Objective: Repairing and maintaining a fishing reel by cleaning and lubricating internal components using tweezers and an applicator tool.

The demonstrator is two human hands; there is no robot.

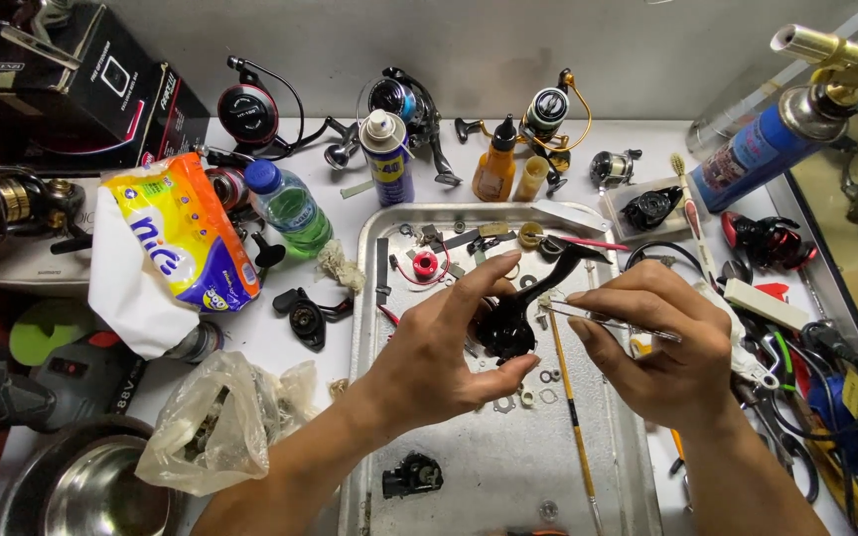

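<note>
- Nearest us, over the metal tray (379,397), our left hand (439,347) is curled partly closed, thumb and fingertips pinching a glossy black reel body (508,323) above the tray's middle.
- The reel body's long arm runs up and to the right, away from the left hand, towards the tray's far right corner.
- Our right hand (662,342), just right of the reel body, is closed on thin shiny tweezers (598,316); their tips point left, all but touching the part, so this hand is the nearer worker.
- On the tray floor below the reel body lie small washers (548,377) and a slim yellow-handled brush (570,407).
- Beyond the tray's far edge, on the white surface (280,347), stand a blue spray can (387,159) and an orange bottle (497,169).
</note>
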